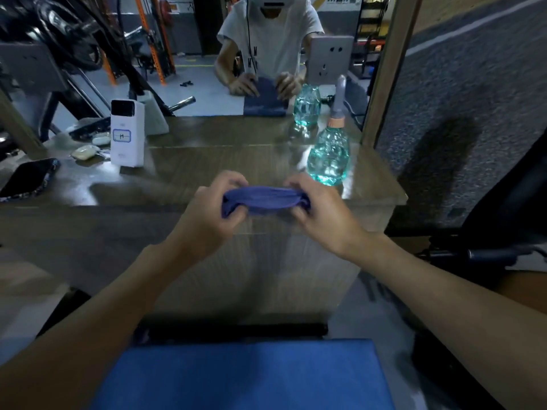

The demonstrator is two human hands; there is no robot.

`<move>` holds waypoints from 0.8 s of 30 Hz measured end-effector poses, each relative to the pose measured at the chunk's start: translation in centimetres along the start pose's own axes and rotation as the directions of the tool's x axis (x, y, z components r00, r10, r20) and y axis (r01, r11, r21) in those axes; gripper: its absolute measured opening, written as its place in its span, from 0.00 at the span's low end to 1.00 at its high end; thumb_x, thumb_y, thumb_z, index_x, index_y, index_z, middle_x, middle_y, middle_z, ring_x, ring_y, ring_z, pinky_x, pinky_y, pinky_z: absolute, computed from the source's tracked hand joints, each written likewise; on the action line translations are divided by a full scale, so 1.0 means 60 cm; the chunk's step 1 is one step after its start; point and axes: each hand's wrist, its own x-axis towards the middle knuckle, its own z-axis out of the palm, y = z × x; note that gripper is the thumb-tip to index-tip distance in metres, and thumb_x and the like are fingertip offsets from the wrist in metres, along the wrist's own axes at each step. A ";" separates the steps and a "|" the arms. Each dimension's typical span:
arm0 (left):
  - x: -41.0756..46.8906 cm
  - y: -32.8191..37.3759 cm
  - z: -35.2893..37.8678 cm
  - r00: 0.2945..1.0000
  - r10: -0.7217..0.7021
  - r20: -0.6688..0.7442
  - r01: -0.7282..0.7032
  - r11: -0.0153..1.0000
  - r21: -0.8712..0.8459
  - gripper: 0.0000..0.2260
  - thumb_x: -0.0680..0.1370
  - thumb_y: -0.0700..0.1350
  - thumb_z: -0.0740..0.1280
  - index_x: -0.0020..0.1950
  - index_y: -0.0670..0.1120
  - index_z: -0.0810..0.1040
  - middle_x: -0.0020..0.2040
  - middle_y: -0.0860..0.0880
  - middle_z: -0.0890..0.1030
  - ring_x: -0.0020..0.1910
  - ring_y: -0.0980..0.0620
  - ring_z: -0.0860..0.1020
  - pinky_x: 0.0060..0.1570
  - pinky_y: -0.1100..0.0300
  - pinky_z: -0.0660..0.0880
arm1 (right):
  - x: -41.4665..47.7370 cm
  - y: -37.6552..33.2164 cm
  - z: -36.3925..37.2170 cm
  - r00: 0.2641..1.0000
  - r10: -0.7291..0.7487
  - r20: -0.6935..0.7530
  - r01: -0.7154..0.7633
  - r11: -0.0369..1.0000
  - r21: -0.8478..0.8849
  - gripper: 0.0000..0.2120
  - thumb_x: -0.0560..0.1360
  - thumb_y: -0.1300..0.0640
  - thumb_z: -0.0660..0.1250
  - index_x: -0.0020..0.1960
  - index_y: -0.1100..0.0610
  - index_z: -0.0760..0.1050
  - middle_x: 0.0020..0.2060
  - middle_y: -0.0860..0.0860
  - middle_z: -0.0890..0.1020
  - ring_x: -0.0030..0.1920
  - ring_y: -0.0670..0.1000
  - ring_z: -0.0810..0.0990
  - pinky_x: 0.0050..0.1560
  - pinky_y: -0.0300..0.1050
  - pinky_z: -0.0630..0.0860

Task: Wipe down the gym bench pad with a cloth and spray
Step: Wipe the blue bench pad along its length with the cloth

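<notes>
both hands hold a bunched blue-purple cloth [263, 200] between them, above the near edge of a wood-grain counter [207, 161]. l hand [207, 214] grips the cloth's left end, fingers curled round it, thumb on top. r hand [322, 214] pinches the right end, fingers curled over the fabric. cloth stretched in a shallow band btwn the two.

clear teal plastic spray bottle w/ pink collar and grey nozzle [329, 155] stands upright on the counter, just beyond the r hand, not touched. blue padded bench pad [245, 377] lies below the forearms at bottom of view, apart from cloth and hands.

white boxy device w/ dark screen [127, 133] upright on counter's left; dark phone [28, 177] flat at far left; small pale earbud case [85, 151] near the device. mirror [207, 54] behind the counter reflects person, cloth, bottle.
</notes>
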 end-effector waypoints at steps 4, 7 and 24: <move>-0.052 0.090 0.037 0.989 -0.095 -0.116 0.097 0.995 0.005 0.10 0.76 0.35 0.70 0.50 0.47 0.72 0.37 0.57 0.74 0.33 0.65 0.74 0.34 0.72 0.68 | -0.089 -0.014 -0.038 0.991 0.128 -0.025 -0.120 0.971 0.208 0.06 0.75 0.62 0.68 0.51 0.57 0.77 0.36 0.45 0.78 0.38 0.44 0.75 0.40 0.38 0.70; -0.123 0.109 0.108 0.971 -0.234 -0.040 0.228 0.967 -0.114 0.09 0.76 0.37 0.71 0.51 0.46 0.74 0.37 0.54 0.76 0.33 0.65 0.73 0.35 0.72 0.68 | -0.194 0.006 -0.038 0.979 0.199 0.040 -0.202 0.949 0.241 0.07 0.76 0.60 0.67 0.53 0.59 0.78 0.41 0.48 0.82 0.44 0.45 0.79 0.45 0.39 0.72; -0.577 -0.114 0.601 0.677 -0.401 0.618 0.661 0.700 -0.270 0.17 0.75 0.38 0.73 0.61 0.45 0.73 0.50 0.47 0.78 0.45 0.57 0.78 0.46 0.70 0.71 | -0.794 0.237 0.228 0.520 0.851 0.068 -0.847 0.525 -0.088 0.24 0.75 0.58 0.70 0.69 0.58 0.68 0.56 0.56 0.78 0.59 0.59 0.77 0.58 0.45 0.70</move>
